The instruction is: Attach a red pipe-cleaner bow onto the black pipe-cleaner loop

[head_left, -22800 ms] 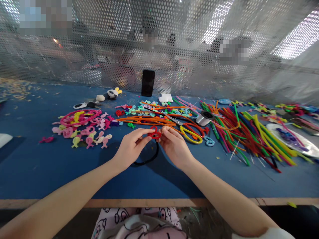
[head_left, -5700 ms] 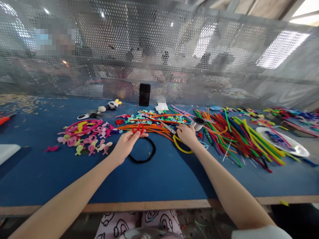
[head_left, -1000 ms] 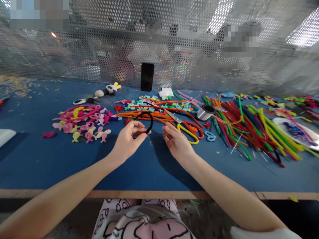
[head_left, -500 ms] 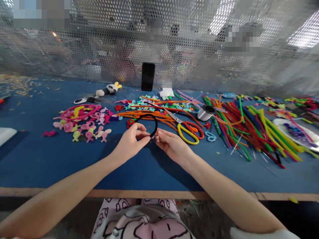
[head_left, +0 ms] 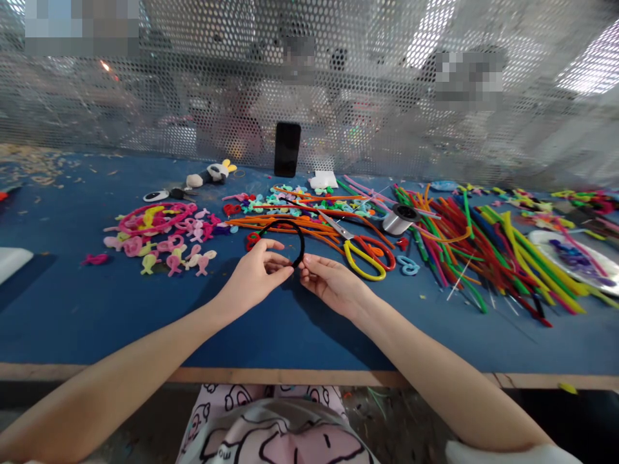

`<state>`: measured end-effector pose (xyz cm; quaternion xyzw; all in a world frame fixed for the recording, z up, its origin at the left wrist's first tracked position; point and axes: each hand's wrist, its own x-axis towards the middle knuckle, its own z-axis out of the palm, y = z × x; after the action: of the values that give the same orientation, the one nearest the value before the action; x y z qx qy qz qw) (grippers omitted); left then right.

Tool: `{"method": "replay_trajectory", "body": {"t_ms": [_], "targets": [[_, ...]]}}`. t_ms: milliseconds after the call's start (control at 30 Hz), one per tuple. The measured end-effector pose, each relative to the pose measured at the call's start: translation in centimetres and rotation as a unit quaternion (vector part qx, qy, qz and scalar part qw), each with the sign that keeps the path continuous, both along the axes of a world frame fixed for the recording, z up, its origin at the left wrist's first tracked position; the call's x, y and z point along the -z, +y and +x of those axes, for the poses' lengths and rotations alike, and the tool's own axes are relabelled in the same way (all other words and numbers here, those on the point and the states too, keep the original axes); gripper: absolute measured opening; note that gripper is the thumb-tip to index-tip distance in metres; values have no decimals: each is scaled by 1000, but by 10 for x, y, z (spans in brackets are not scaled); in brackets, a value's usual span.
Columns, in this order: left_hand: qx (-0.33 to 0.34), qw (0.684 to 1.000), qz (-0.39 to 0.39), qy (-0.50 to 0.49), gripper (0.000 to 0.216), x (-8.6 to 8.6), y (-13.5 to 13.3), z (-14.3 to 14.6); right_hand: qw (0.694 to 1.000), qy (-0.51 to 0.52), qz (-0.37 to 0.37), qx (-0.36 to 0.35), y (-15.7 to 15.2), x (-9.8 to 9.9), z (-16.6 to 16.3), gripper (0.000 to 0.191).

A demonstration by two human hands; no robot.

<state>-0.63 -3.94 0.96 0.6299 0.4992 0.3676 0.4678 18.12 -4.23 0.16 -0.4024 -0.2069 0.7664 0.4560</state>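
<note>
A black pipe cleaner [head_left: 290, 223] curves in an arch above the table, its lower part between my two hands. My left hand [head_left: 258, 274] pinches it between thumb and fingers. Just beside it, my right hand [head_left: 331, 283] has its thumb and fingertips pressed together at the pipe cleaner's end; the exact tip is hidden in the fingers. Right behind the hands lie orange pipe cleaners [head_left: 309, 231]. Scissors [head_left: 363, 259] with yellow and red handles rest to the right of my right hand.
Pink and yellow twisted pieces [head_left: 169, 238] are heaped on the left. A wire spool [head_left: 399, 220] stands near a large pile of coloured pipe cleaners [head_left: 483, 245] on the right. Farther back, a black phone [head_left: 287, 149] leans upright against a perforated metal screen [head_left: 232, 96].
The black loop has shifted and tilted slightly, and my right hand has edged a little left toward my left hand. Everything on the table looks unchanged.
</note>
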Motion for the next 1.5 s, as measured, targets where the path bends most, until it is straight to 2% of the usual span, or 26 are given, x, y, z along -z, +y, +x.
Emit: {"method": "replay_trajectory", "body": {"t_ms": [100, 200, 433, 633, 767, 900, 1033, 1367, 1500], "targets": [[-14, 1000, -10, -18, 52, 2, 2, -1, 1000, -4, 9, 3, 1, 0, 1, 27], [8, 1000, -12, -26, 50, 2, 3, -2, 1000, -10, 10, -5, 1, -2, 1, 27], [11, 998, 48, -27, 53, -5, -1, -2, 999, -41, 10, -14, -1, -8, 1, 27], [13, 998, 52, -24, 42, -6, -1, -1, 999, -41, 13, -27, 0, -4, 2, 24], [-11, 998, 46, -29, 34, -3, -1, 0, 998, -32, 19, -42, 1, -3, 2, 21], [-27, 999, 22, -10, 35, 0, 0, 0, 998, -21, 17, -51, 1, -4, 1, 18], [0, 1000, 5, 19, 25, -1, 1, -2, 998, -22, 14, -50, 1, -5, 1, 16], [22, 996, 45, 68, 37, -6, -3, -2, 997, -57, 33, -51, 0, -6, 0, 24], [15, 995, 67, 75, 33, -5, -4, -1, 995, -65, 49, -54, -1, -6, 0, 25]]}}
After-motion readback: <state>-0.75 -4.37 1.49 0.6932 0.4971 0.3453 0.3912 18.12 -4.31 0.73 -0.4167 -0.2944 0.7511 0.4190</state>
